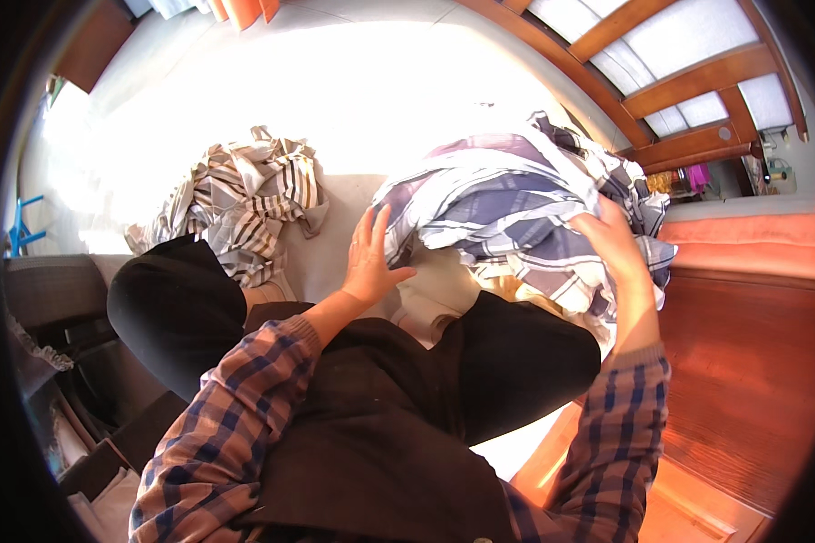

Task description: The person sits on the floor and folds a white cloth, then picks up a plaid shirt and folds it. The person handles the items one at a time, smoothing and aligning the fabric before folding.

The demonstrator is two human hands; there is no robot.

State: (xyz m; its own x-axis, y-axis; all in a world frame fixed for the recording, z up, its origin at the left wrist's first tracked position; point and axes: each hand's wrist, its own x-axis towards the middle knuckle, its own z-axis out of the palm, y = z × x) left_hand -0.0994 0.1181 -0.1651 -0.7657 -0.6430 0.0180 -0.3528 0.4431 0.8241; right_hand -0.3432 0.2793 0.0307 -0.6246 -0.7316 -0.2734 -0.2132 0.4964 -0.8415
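Observation:
A large bundle of blue, white and purple plaid cloth (pixel 493 195) lies in front of me, right of the middle. My left hand (pixel 369 261) is at its left end, fingers spread and thumb stuck out, the fingertips against the fabric's edge. At the right side of the bundle, my right hand (pixel 609 240) has its thumb and fingers closed on a fold; some fingertips are hidden in the cloth. Farther left, a crumpled heap of beige cloth with brown and white stripes (pixel 254 195) rests on the floor, apart from both hands.
Beneath the plaid bundle, pale yellow cloth (pixel 516 288) peeks out. To the right stand a red-brown wooden surface (pixel 743 380) and an orange cushion (pixel 743 242). A wooden-framed glazed panel (pixel 661 63) is at the upper right. Strong sunlight washes out the floor (pixel 353 90) ahead.

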